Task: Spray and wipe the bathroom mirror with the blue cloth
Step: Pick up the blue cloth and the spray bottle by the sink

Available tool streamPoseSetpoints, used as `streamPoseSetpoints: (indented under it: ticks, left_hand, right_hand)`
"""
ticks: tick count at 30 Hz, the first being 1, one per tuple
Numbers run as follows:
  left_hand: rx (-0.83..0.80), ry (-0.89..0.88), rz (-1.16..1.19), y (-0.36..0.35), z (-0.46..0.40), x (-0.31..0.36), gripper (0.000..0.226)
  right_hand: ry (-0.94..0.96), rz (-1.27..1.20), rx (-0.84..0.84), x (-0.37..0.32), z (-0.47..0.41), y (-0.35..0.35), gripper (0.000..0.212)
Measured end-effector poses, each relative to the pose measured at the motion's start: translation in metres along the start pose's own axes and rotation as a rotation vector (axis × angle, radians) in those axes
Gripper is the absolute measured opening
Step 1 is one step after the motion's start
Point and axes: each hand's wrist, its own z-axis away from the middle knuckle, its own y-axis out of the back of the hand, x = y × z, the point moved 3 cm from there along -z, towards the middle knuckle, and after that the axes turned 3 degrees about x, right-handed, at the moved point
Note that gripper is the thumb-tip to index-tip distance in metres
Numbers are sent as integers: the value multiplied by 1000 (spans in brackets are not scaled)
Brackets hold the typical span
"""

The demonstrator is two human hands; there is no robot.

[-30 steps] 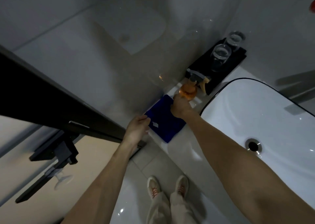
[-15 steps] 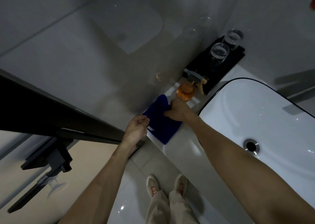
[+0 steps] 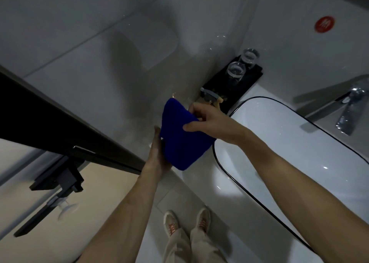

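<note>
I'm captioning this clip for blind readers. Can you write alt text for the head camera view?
Both hands hold a folded blue cloth above the counter edge, the left hand under it, the right hand pinching its top. Behind stand a spray bottle and two glasses on a black tray, beside a white sink.

Bare forearms, no sleeves — beige trousers (image 3: 185,246) and pale shoes (image 3: 170,221) with orange laces.

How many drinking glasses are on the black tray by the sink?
2. Both stand on the black tray in the corner behind the basin: one glass nearer the spray bottle, the other glass behind it, closer to the wall. None looks hidden.
</note>
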Motion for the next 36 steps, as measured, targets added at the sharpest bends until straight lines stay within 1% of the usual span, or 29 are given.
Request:
streamPoseSetpoints:
  ticks: [2, 3, 4, 5, 7, 9, 11, 14, 16, 17, 19, 20, 21, 23, 25, 26, 28, 31, 34, 36]
  left_hand:
    - [10, 9, 72, -11, 5, -5, 71]
    - [34, 28, 140, -15, 6, -7, 69]
    - [58, 43, 214, -19, 7, -8, 67]
    - [58, 43, 281, -23, 9, -7, 66]
    - [-28, 54, 321, -32, 14, -3, 68]
    - [-139, 65, 265, -39, 19, 1, 72]
    - [-191, 43, 204, -45, 21, 5, 74]
    - [-188, -30, 121, -57, 27, 13, 70]
    - [-158, -60, 35, -62, 32, 19, 70]
    - [-134, -65, -9, -63, 33, 21, 69]
    - [-55, -85, -99, -61, 35, 24, 61]
    - [-16, -100, -141, -59, 36, 25, 56]
    - [10, -115, -158, -59, 37, 25, 52]
    - [40, -134, -123, -59, 41, 26, 45]
    - [13, -164, -105, -66, 49, 28, 42]
    - [-16, -185, -140, -72, 53, 29, 42]
    - [-72, -244, -282, -87, 61, 30, 43]
    - [-108, -387, -570, -111, 71, 31, 44]
    - [-133, -571, -854, -135, 78, 28, 21]
    - [-125, -661, -953, -147, 78, 27, 18]
  right_hand:
    - [-47, -78, 33, 4, 2, 10, 12]
    - [-86, -70, 62, 8, 2, 15, 12]
    - [-115, -13, 95, 11, 2, 20, 13]
    - [-121, 106, 124, 14, 1, 25, 15]
    - [-89, 417, 159, 16, 1, 29, 20]
    - [-60, 627, 211, 16, 4, 27, 30]
    - [-20, 758, 250, 14, 8, 17, 35]
    - [130, 962, 255, 1, 19, -6, 33]
    - [248, 951, 192, -6, 28, -19, 30]
    - [278, 911, 145, -6, 30, -22, 29]
    - [250, 766, 69, -2, 33, -22, 30]
    - [219, 669, 85, 0, 32, -17, 30]
    - [185, 546, 145, 3, 32, -10, 28]
    - [106, 217, 331, 9, 33, 6, 24]
    - [20, -68, 488, 20, 34, 18, 25]
    - [-24, -200, 517, 26, 34, 21, 28]
    - [-99, -471, 517, 35, 34, 21, 37]
    - [-124, -720, 522, 40, 38, 18, 41]
    - [-162, -954, 483, 38, 43, 13, 37]
    - [-216, -1068, 446, 38, 48, 9, 37]
